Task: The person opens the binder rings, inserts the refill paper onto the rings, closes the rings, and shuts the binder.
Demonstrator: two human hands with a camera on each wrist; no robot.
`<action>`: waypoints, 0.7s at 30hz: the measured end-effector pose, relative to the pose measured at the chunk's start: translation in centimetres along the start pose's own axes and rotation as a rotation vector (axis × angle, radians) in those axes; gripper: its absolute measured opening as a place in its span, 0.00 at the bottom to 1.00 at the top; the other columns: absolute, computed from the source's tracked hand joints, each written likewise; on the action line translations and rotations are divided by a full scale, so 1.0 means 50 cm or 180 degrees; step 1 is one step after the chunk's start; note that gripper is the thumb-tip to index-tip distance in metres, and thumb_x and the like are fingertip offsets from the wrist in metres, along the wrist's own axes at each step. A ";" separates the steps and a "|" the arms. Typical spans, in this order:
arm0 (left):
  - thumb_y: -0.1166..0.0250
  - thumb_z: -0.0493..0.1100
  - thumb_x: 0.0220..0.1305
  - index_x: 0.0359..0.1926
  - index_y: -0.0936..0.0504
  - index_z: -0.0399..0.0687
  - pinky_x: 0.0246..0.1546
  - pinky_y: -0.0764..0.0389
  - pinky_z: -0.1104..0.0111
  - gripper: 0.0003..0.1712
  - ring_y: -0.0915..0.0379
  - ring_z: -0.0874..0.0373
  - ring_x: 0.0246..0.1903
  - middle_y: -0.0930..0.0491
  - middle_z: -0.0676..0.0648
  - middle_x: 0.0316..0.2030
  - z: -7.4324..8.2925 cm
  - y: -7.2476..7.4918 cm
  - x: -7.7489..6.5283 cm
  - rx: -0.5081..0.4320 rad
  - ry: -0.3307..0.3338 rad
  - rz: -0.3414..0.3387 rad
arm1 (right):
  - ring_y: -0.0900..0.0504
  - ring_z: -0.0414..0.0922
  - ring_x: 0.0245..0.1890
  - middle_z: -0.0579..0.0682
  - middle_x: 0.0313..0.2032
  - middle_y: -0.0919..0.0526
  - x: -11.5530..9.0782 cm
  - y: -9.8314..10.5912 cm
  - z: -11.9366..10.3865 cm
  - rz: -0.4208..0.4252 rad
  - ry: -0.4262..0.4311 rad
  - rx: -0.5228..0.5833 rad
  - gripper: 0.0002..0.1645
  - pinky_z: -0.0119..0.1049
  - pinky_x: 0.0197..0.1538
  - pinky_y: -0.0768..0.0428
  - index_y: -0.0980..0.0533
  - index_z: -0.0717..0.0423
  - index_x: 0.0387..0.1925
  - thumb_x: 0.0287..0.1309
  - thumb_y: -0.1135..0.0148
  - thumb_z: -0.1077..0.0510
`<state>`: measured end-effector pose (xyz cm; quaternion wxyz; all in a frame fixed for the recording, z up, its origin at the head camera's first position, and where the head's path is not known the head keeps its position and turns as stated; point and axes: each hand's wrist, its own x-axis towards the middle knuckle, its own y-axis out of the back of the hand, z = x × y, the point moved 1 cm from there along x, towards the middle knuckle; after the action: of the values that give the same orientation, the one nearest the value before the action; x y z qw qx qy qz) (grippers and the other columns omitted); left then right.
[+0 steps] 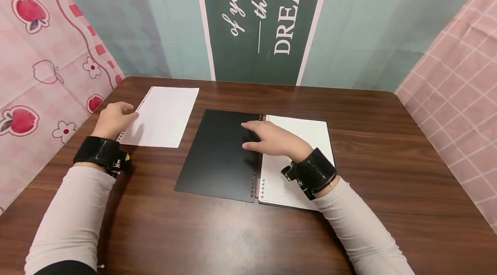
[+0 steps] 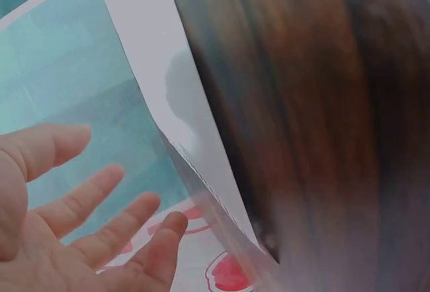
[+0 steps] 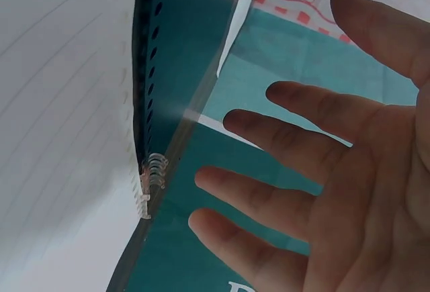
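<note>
A ring-bound notebook lies spread on the table, its black cover [image 1: 221, 158] to the left and lined white pages [image 1: 297, 186] to the right. Along the spine, clear rings [image 3: 156, 170] show in the right wrist view, beside a row of punched holes in the cover. My right hand [image 1: 273, 139] hovers over the spine with fingers stretched out, holding nothing. A loose white sheet [image 1: 167, 113] with holes down its left edge lies left of the notebook. Above that holed edge is my left hand [image 1: 112, 120], its fingers [image 2: 111, 228] spread and apart from the paper in the left wrist view.
The dark wooden table [image 1: 217, 240] carries the notebook and sheet. Behind it hangs a teal cloth [image 1: 372, 29] with a dark lettered panel [image 1: 260, 64]. Pink cloths stand at both sides, apple-printed on the left [image 1: 70, 94] and checked on the right [image 1: 458, 94].
</note>
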<state>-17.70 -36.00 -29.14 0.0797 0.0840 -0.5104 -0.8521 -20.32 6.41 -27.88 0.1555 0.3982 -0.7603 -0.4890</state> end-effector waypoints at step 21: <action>0.37 0.64 0.63 0.69 0.48 0.20 0.64 0.40 0.34 0.56 0.41 0.26 0.60 0.41 0.18 0.63 -0.026 0.008 0.016 0.0389 0.0269 -0.0832 | 0.38 0.53 0.75 0.57 0.73 0.37 0.072 -0.013 -0.028 -0.0040 -0.0144 0.0223 0.40 0.48 0.74 0.38 0.42 0.59 0.75 0.69 0.42 0.48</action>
<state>-18.18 -37.48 -29.45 -0.0157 0.1902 -0.5422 -0.8183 -21.44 2.67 -28.36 0.1211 0.3970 -0.7778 -0.4720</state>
